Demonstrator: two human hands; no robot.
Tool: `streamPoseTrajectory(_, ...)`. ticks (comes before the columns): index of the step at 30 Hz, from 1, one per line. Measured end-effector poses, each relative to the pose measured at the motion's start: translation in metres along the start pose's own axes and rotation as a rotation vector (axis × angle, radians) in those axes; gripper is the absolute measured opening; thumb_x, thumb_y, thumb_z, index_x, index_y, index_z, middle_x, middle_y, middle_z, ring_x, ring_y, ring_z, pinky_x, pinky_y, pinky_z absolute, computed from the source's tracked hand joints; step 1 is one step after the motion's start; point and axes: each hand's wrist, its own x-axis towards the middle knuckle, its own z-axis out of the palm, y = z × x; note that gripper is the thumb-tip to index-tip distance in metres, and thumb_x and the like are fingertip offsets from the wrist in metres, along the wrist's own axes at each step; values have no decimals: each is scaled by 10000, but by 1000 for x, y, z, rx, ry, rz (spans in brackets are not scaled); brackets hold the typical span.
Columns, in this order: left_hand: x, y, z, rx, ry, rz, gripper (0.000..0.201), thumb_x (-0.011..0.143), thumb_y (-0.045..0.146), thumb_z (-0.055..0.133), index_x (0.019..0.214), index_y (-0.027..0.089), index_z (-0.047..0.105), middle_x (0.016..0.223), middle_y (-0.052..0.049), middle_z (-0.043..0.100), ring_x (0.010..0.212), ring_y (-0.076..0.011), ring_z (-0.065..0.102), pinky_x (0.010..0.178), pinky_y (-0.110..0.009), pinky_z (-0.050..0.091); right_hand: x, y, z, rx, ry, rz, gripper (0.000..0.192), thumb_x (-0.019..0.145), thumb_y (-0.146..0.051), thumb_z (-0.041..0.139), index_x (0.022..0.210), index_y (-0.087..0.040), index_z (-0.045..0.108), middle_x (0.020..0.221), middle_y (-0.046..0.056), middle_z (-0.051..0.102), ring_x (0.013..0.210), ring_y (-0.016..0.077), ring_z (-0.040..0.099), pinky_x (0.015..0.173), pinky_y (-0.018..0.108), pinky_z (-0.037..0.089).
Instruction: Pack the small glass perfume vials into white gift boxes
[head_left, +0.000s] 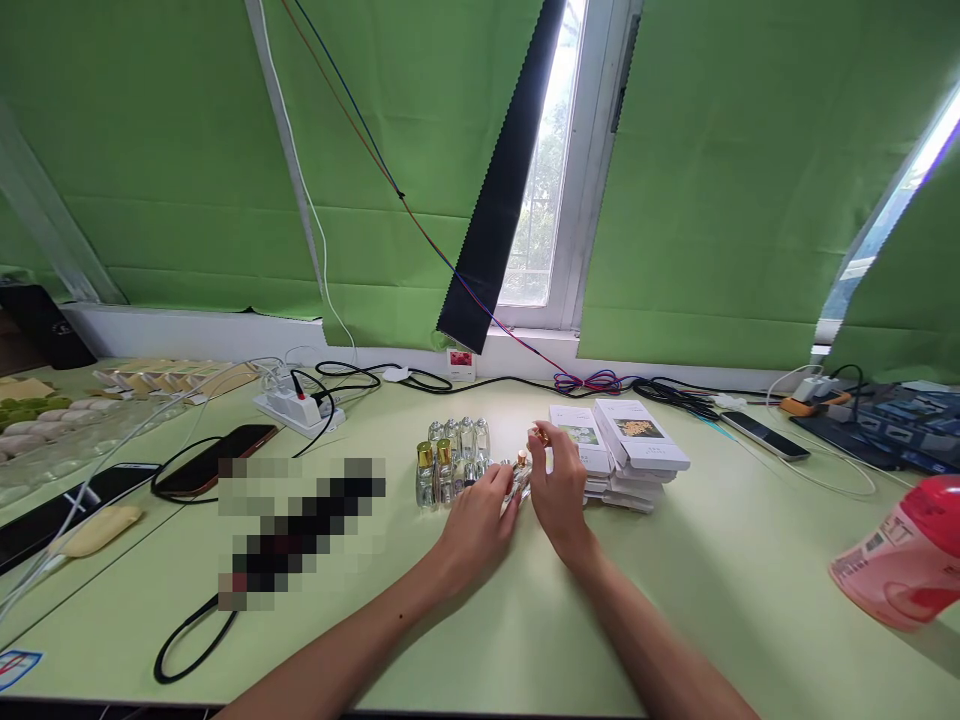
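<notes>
We judge we are mid-step capping a small glass bottle: our left hand grips it just right of the bottle cluster, our right hand pinches a gold cap above it; next calls for careful alignment

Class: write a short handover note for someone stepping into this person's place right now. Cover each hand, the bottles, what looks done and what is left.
Left hand: fingers on a small glass bottle on the table.
Right hand: at the same bottle, pinching a gold cap.
Bottle cluster: left of the hands; two front bottles wear gold caps, the others look uncapped.
White boxes: stacked to the right.
Done: two capped. Left: probably the rest, starting with the one in hand.
</notes>
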Motion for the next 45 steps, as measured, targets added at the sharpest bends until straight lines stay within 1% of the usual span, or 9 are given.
streamPoseTrajectory(5,0,0,-1,-2,-6,0,94,958,193,444,871,220,467,923,-32,610,734,-185,583,629,-294,359,-1,1,0,-18,-81,-37,213,1042,-321,468,1060,-205,646,950,60,728,874,204,650,901,375,449)
streamPoseTrajectory(10,-2,0,-3,-29,-14,5,98,966,212,434,876,217,474,912,-31,607,726,-184,579,625,-290,359,-4,3,2,-38,-149,-54,146,1016,-276,525,1021,-209,654,940,49,733,870,199,652,971,390,415)
streamPoseTrajectory(14,-1,1,-3,-38,-10,8,71,946,181,449,904,213,496,924,-35,618,745,-188,589,628,-288,360,-5,2,2,-54,-182,-83,125,998,-243,543,969,-213,660,919,49,738,860,208,656,955,391,420)
streamPoseTrajectory(18,0,1,-2,-54,-5,11,80,928,157,463,933,212,520,940,-36,630,766,-190,601,637,-285,368,-4,0,1,-58,-186,-97,105,959,-196,556,955,-211,660,910,48,742,859,211,662,958,396,421)
streamPoseTrajectory(23,-1,1,-3,-68,-11,1,86,916,150,468,927,207,531,954,-46,641,776,-193,605,646,-290,382,-2,-1,-3,-42,-210,-98,139,887,-138,563,959,-210,656,901,41,744,861,212,668,953,394,424)
streamPoseTrajectory(26,-2,2,-4,-63,-12,-6,90,916,154,458,921,206,532,951,-50,642,768,-193,604,640,-292,381,-1,-1,-4,-45,-220,-101,157,871,-123,553,959,-209,651,879,39,737,849,213,661,936,388,434)
streamPoseTrajectory(34,-1,1,-1,-72,-1,4,96,920,157,453,931,208,534,944,-48,643,776,-196,611,652,-294,402,0,-2,-3,-95,-293,-104,129,902,-117,508,909,-217,590,835,37,684,834,223,612,891,379,450)
streamPoseTrajectory(41,-1,0,0,-67,10,11,102,937,173,438,926,208,534,937,-45,640,764,-192,608,642,-290,397,0,-1,-4,-133,-327,-101,110,926,-125,534,872,-220,547,822,35,639,823,227,580,872,370,450)
streamPoseTrajectory(45,-2,0,0,-68,21,7,109,955,187,433,938,205,540,946,-49,646,766,-193,614,641,-292,396,0,3,-3,-157,-332,-100,106,957,-172,546,863,-222,545,817,33,632,816,228,566,852,366,449)
